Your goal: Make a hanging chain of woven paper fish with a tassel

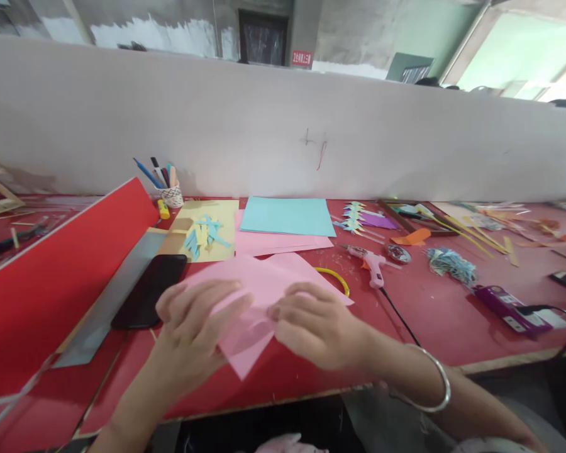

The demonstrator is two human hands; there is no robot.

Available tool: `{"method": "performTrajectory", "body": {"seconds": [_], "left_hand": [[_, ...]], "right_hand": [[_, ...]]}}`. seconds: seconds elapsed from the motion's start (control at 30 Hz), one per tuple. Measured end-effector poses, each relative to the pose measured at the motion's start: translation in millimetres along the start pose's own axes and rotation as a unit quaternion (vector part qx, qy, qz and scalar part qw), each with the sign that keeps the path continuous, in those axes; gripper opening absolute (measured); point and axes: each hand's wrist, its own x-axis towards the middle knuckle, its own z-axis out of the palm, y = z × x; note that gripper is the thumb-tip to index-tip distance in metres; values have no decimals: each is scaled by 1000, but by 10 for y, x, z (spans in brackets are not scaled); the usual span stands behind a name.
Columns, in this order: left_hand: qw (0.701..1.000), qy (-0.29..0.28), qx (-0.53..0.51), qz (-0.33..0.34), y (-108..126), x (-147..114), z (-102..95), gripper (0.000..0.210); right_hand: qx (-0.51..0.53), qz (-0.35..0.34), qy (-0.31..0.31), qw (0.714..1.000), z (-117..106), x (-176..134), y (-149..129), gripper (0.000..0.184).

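Note:
A sheet of pink paper (pixel 264 277) lies slanted near the table's front, one corner pointing toward me and its near part bent up. My left hand (pixel 200 321) rests over its left side with the fingers curled onto the paper; the thumb's grip is partly hidden. On the right side, my right hand (pixel 316 321) has its fingers bunched together, pinching the paper near the middle. A silver bangle circles my right wrist. Part of a yellow ring (pixel 337 277) shows from beneath the sheet's right edge.
Behind lie blue paper (pixel 287 217) and a yellow sheet with paper strips (pixel 205 233). A black phone (pixel 151 292) and red board (pixel 70 277) stand left, near a pen cup (pixel 172 195). Rightward are a pink glue gun (pixel 373 264) with its cord and a purple power strip (pixel 512 308).

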Motion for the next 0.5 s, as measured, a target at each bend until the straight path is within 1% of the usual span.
{"method": "performTrajectory", "body": {"seconds": [0.03, 0.1, 0.13, 0.17, 0.2, 0.23, 0.27, 0.3, 0.37, 0.43, 0.47, 0.5], "left_hand": [[996, -62, 1, 64, 29, -34, -53, 23], [986, -129, -39, 102, 55, -120, -103, 33], [982, -149, -53, 101, 43, -178, -111, 31], [983, -149, -60, 85, 13, -249, -118, 27], [986, -142, -66, 63, -33, -332, -127, 24], [986, -142, -75, 38, -93, -422, -142, 26], [985, -148, -85, 4, -161, -517, -165, 29], [983, -153, -92, -31, -233, -608, -194, 32], [978, -169, -91, -85, -367, -767, -264, 36], [977, -176, -70, -103, -472, -873, -333, 41], [977, -181, -46, -103, -512, -907, -362, 42], [977, -186, -17, -103, -547, -933, -388, 44]], "right_hand": [[23, 12, -11, 1000, 28, -61, -104, 16], [62, 25, -53, 996, 68, -166, -233, 18], [75, 32, -76, 994, 76, -215, -255, 17], [82, 53, -102, 990, 74, -267, -251, 14], [82, 91, -128, 984, 64, -322, -221, 13], [73, 149, -154, 974, 48, -382, -173, 16], [60, 222, -188, 955, 30, -445, -111, 18], [33, 296, -220, 929, 12, -510, -42, 20], [-32, 433, -284, 855, -6, -628, 92, 31], [-80, 519, -350, 776, 7, -711, 197, 38], [-95, 544, -373, 746, 24, -737, 234, 38], [-104, 559, -388, 725, 43, -753, 262, 37]]}}
